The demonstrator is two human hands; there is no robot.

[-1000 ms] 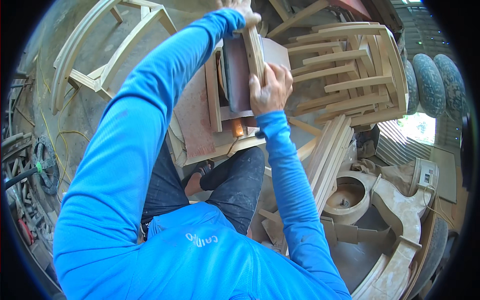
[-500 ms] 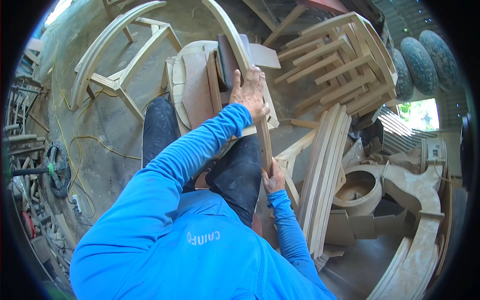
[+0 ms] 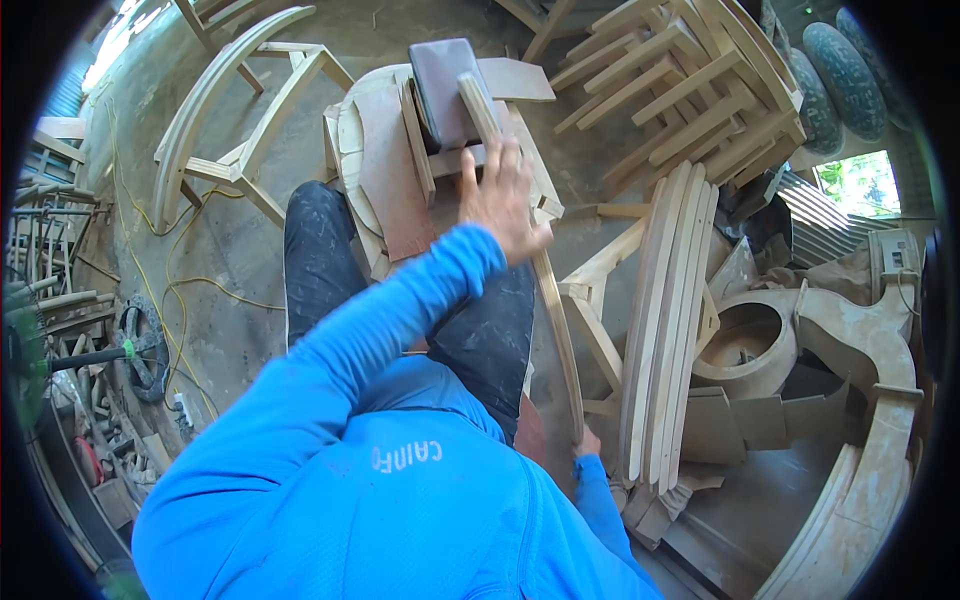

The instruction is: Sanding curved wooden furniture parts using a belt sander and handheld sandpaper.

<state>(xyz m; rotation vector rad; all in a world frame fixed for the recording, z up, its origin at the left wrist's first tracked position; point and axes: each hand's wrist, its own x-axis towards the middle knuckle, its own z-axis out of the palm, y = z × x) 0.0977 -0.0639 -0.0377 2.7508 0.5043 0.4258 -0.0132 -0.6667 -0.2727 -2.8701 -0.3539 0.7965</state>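
Note:
A long curved wooden strip [image 3: 560,335] runs from the bench in front of me back past my right thigh. Its far end lies over a box-shaped block with a brown-grey face [image 3: 445,85]. My left hand [image 3: 503,200] rests on top of the strip near that block, fingers stretched out and slightly spread. Low on the right, my right hand [image 3: 588,442] is closed around the strip's near end; its fingers are mostly hidden. Thin boards [image 3: 393,190] stand or lie left of the block on the pale wooden bench [image 3: 350,150].
Several similar curved strips [image 3: 660,330] lie stacked to my right, beside a wooden frame [image 3: 600,280]. A curved chair frame [image 3: 240,165] stands front left. Slatted wooden pieces [image 3: 690,90] are piled front right. A yellow cord [image 3: 225,295] crosses the floor on the left.
The strip has slid back toward me, so its far end is now over the block. My right hand moved back and down with it; my left hand's fingers have straightened on top.

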